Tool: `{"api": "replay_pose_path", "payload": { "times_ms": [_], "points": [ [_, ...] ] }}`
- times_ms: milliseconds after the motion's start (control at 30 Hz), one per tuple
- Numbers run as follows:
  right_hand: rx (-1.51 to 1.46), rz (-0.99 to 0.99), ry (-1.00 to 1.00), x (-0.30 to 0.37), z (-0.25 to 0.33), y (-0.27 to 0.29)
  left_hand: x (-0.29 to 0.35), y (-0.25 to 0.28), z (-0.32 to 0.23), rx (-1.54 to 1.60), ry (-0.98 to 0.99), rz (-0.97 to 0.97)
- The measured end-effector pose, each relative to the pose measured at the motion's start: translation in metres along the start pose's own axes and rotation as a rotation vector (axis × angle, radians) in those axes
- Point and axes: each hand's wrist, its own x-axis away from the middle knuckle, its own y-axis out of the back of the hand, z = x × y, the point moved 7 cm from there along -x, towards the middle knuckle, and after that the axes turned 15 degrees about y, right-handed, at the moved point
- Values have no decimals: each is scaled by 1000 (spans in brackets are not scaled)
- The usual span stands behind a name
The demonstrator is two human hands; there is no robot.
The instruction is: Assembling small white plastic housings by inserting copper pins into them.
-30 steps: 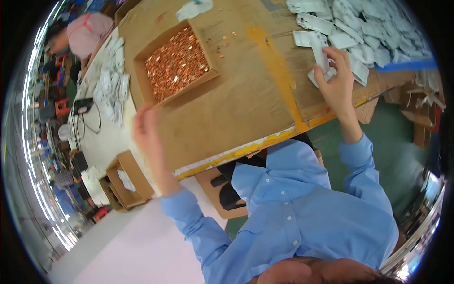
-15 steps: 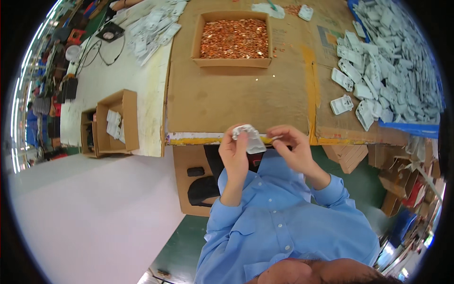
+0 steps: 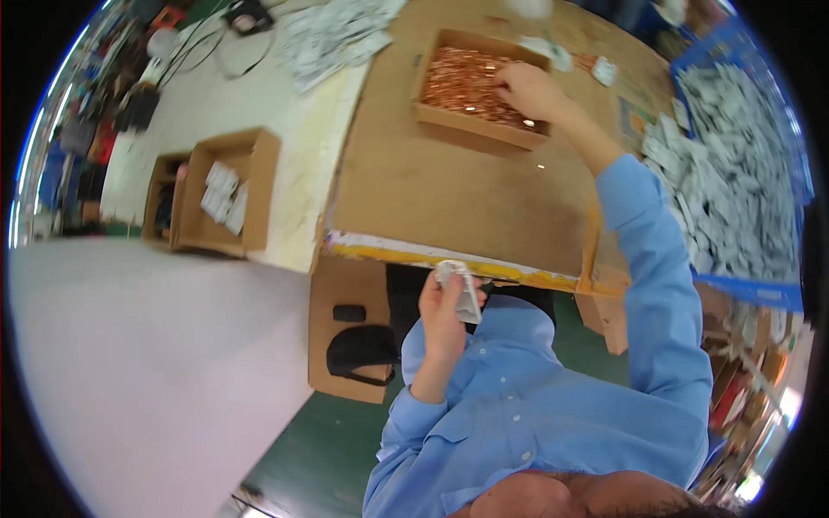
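My left hand (image 3: 441, 318) is closed around a white plastic casing (image 3: 468, 302), with the thumb across its upper end, just off the table's near edge. At full reach, my right hand (image 3: 528, 90) is over a shallow cardboard box (image 3: 473, 131) filled with small copper-coloured metal pieces (image 3: 455, 82). Its fingers are bent together and touch the pieces at the box's right half. Whatever lies between those fingertips is too small to make out.
A large heap of white plastic casings (image 3: 734, 155) lies in a blue crate (image 3: 760, 292) on the right. More white parts (image 3: 332, 39) lie at the far left. On the left, a cardboard box (image 3: 259, 194) holds several white parts. The table's yellow-taped edge (image 3: 406, 251) is nearest me.
My right hand has left the casing and moved forward into the box of copper-coloured pieces. My left hand still holds the casing, now tilted more upright and a little nearer my body. The view has turned.
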Motion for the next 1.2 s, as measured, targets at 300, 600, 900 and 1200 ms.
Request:
{"api": "replay_pose_path", "payload": {
  "times_ms": [300, 600, 900, 1200],
  "points": [
    [185, 108, 175, -22, -52, -49, -18, -10, 18, -17, -110, 11],
    [73, 97, 225, -32, -83, -87, -9, -31, 9, 68, -252, 3],
    [12, -55, 130, -37, -140, -96, 34, -30, 0, -19, -414, 86],
    [-90, -159, 22, -28, -142, -105, 94, -3, 12, -161, -352, 104]
  ]
}}
